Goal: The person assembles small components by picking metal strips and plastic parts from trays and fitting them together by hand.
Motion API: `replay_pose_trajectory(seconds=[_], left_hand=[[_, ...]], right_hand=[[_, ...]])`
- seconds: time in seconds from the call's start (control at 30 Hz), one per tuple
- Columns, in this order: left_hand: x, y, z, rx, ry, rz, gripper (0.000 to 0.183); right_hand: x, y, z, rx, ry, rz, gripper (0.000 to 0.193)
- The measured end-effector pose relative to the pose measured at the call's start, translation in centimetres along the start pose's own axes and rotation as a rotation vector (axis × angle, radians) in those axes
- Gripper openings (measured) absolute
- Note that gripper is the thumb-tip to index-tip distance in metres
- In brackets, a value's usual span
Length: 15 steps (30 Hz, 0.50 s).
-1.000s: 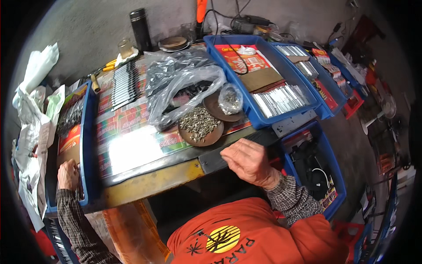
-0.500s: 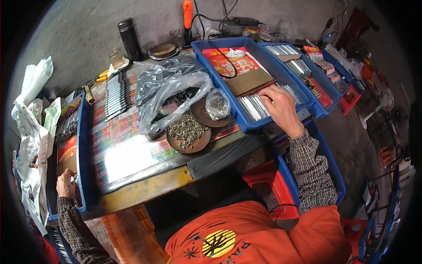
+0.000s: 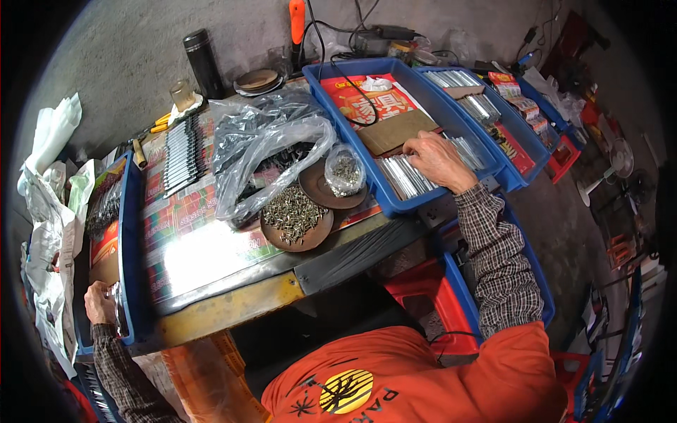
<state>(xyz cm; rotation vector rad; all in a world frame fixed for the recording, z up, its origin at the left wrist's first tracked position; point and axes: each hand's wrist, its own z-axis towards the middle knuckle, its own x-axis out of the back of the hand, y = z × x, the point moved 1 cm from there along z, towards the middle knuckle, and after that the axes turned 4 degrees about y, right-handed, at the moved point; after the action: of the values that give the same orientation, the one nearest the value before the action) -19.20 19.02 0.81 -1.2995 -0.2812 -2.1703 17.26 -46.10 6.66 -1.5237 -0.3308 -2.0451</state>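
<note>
My right hand (image 3: 440, 161) reaches into a blue plastic bin (image 3: 396, 204). Its fingers are bent and closed at the tops of upright silver metal strips (image 3: 403, 176); whatever they grip is hidden beneath them. At the far left, my left hand (image 3: 99, 303) is inside another blue bin (image 3: 129, 240). Its fingers curl together beside a few dark, shiny metal strips (image 3: 118, 309), and the fingertips are partly hidden. Between the hands, a round brown dish (image 3: 310, 238) holds a heap of small metal rivet-like pins (image 3: 293, 213).
Behind the pins lie a clear plastic bag (image 3: 271, 134) of black parts and a small bag of pins (image 3: 345, 173) on a second dish. A row of dark metal slides (image 3: 182, 158) lies on the table. A black flask (image 3: 203, 63) and an orange-handled tool (image 3: 297, 21) stand by the wall.
My right hand has shifted a little left along the silver strips. My left hand has drawn slightly left, showing more of the dark strips beside it. The whole view has shifted slightly.
</note>
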Motion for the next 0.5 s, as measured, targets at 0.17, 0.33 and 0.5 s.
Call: replay_pose_trajectory(seconds=[0.17, 0.33, 0.5], left_hand=[[2.4, 1.3, -0.1, 0.078, 0.088, -0.161, 0.024], [7.3, 5.9, -1.3, 0.198, 0.375, -0.604, 0.03], [12.2, 12.4, -2.9, 0.166, 0.508, -0.798, 0.032]], right_hand=[[-0.2, 0.6, 0.8, 0.01, -0.007, -0.004, 0.018], [0.5, 0.0, 0.3, -0.14, 0.053, 0.278, 0.021], [0.8, 0.7, -1.0, -0.168, 0.04, 0.245, 0.02]])
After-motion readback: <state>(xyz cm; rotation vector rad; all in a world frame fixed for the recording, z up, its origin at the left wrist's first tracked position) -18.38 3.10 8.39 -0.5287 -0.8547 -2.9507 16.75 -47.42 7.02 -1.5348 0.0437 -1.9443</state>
